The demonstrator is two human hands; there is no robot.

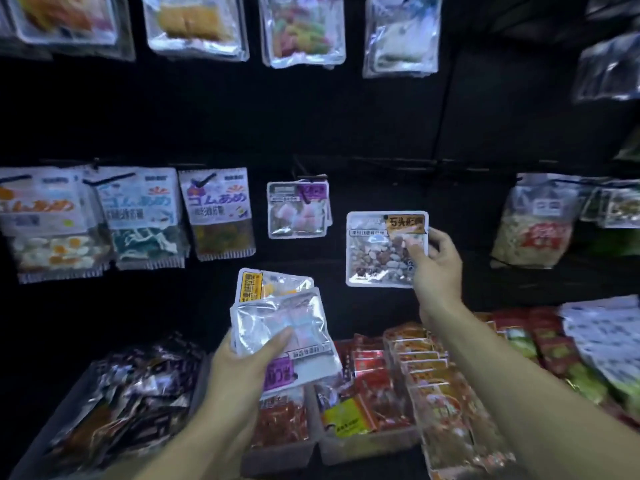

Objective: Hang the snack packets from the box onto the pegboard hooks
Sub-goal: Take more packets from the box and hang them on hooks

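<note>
My right hand pinches the right edge of a clear packet with an orange label and brown-and-white pieces, held upright in front of the black pegboard. To its upper left a purple-labelled packet hangs on a hook. My left hand grips a small stack of packets, a silvery purple-labelled one on top and a yellow-labelled one behind it. I see no box.
Several packets hang in the upper row and at mid left; a bulky bag hangs at right. Below stand grey bins of red and dark snack packs, and white-and-green packets lie at lower right.
</note>
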